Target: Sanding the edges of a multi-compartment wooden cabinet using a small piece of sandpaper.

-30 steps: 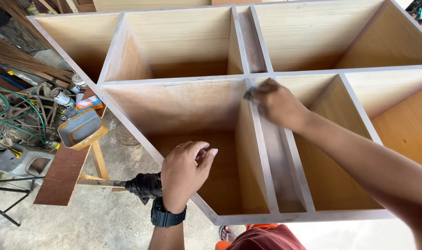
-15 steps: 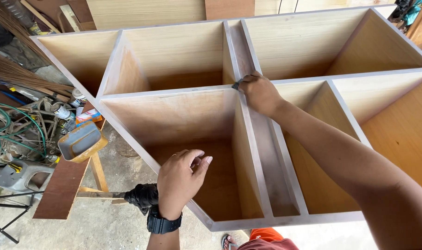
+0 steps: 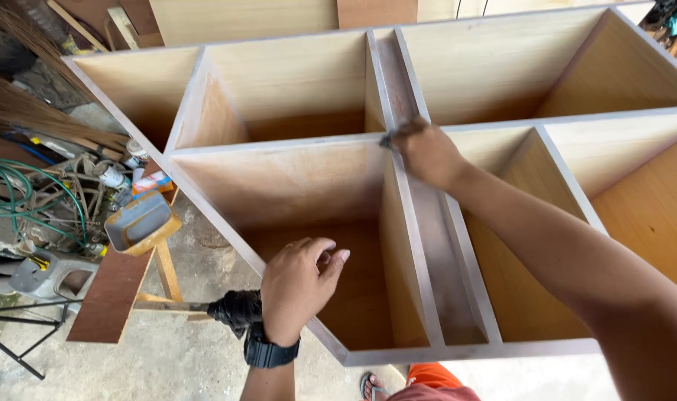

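A large plywood cabinet [image 3: 279, 186] with several open compartments lies on its back below me. My right hand [image 3: 428, 152] reaches out over the narrow middle slot and presses a small dark piece, perhaps sandpaper [image 3: 387, 139], against the front edge where two dividers meet. My left hand [image 3: 297, 286], with a black watch on the wrist, hovers with loosely curled fingers over the near left compartment, just above the cabinet's slanted outer edge. It holds nothing that I can see.
Left of the cabinet is a concrete floor with a rectangular tin [image 3: 139, 221] on a wooden stool [image 3: 164, 271], a green hose [image 3: 11, 189], cans, a grey tool case [image 3: 52, 276] and a dark brown board [image 3: 108, 297]. A sandalled foot [image 3: 372, 386] shows below.
My right hand has stayed on the divider junction while my view shifted. The left hand lifted slightly and opened its fingers a little over the near compartment.
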